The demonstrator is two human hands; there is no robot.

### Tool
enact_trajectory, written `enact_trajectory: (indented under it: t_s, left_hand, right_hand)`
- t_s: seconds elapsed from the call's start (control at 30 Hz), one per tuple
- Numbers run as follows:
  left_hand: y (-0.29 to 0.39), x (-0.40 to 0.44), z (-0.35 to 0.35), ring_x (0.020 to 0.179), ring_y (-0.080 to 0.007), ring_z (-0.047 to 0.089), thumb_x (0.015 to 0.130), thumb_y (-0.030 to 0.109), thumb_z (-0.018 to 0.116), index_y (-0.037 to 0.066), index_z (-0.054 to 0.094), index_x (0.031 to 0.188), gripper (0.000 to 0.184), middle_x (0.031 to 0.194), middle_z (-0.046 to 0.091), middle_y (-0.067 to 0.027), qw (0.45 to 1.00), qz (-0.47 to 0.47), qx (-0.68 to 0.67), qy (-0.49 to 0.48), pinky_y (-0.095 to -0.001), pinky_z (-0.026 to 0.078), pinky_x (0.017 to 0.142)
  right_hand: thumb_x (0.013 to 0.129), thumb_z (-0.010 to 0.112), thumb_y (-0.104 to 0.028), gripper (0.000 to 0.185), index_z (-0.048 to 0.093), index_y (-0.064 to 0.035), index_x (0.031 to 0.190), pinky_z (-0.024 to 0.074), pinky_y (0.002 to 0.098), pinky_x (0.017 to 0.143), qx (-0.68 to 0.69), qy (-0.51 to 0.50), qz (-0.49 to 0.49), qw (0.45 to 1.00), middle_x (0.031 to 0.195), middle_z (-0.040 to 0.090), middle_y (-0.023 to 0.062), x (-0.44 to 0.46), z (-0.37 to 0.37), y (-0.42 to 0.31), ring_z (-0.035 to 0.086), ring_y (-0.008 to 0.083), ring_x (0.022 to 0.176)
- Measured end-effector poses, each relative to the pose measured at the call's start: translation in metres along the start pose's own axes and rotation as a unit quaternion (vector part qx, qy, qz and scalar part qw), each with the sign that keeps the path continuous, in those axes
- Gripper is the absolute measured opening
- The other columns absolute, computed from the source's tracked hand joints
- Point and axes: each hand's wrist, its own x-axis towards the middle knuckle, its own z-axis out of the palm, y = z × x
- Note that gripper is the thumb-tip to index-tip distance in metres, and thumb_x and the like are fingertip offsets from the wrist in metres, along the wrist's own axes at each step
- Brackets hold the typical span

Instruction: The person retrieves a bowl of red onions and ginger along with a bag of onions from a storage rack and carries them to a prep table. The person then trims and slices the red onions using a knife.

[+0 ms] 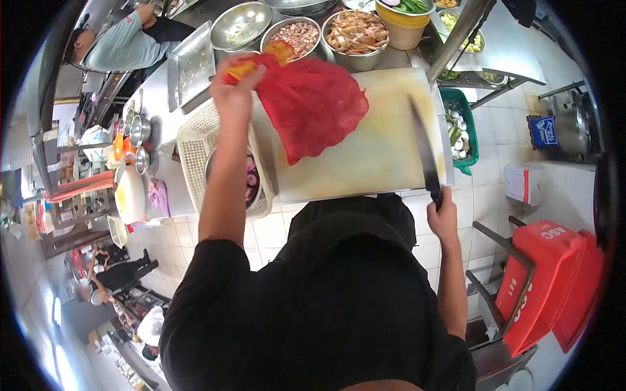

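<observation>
One red bag [316, 107] extends rightward from the left grip [236, 88].

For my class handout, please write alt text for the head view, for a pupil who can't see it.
A person's left hand holds a red bag over a pale cutting board, while the right hand grips a large knife. Metal bowls of food stand beyond the board, and a cream plastic basket sits to its left.

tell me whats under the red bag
Under the red bag is the pale cutting board, which shows around its lower edge and right side. The bag, gripped by the left hand, hides part of the board; whether anything lies there cannot be seen.
</observation>
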Motion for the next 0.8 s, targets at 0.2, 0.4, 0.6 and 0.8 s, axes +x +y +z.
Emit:
enact_trajectory:
  t_s: [0.2,0.4,0.6,0.8]
  left_hand:
    - [0.029,-0.015,0.027,0.085,-0.0122,0.061,0.080,-0.004,0.073,0.000,0.064,0.103,0.025,0.095,0.067,-0.0048,0.993,-0.008,-0.108,0.039,-0.0248,0.049,0.079]
    - [0.023,-0.024,0.030,0.082,-0.0119,0.062,0.081,-0.005,0.072,0.000,0.064,0.105,0.026,0.094,0.066,-0.0047,0.998,0.021,-0.051,0.035,-0.0233,0.050,0.075]
    - [0.012,-0.040,0.032,0.085,-0.0109,0.063,0.082,-0.003,0.074,0.000,0.063,0.107,0.027,0.094,0.067,-0.0044,0.996,0.082,-0.025,0.016,-0.0247,0.051,0.078]
    - [0.011,-0.035,0.034,0.087,-0.0117,0.063,0.081,-0.003,0.074,0.001,0.063,0.107,0.029,0.096,0.067,-0.0062,0.995,0.051,-0.087,0.018,-0.0252,0.052,0.077]
  right_hand:
    - [0.102,0.048,-0.015,0.009,0.051,-0.0059,0.103,0.0393,0.0246,0.046,0.409,-0.144,0.098,0.896,0.063,0.049,0.0000,-0.006,-0.034,-0.065,0.048,0.0095,0.050]
    - [0.102,0.048,-0.015,0.011,0.048,-0.0045,0.105,0.0403,0.0274,0.047,0.402,-0.247,-0.031,0.881,0.064,0.050,0.0023,0.021,-0.029,-0.176,0.049,0.0109,0.051]
    - [0.097,0.054,-0.022,0.025,0.048,0.0003,0.108,0.0477,0.0449,0.069,0.355,-0.220,-0.116,0.901,0.081,0.061,0.0206,0.051,0.060,-0.245,0.063,0.0346,0.076]
    - [0.096,0.054,-0.024,0.031,0.048,0.0044,0.109,0.0460,0.0516,0.081,0.313,-0.169,-0.172,0.919,0.091,0.062,0.0299,0.069,0.086,-0.265,0.061,0.0488,0.094]
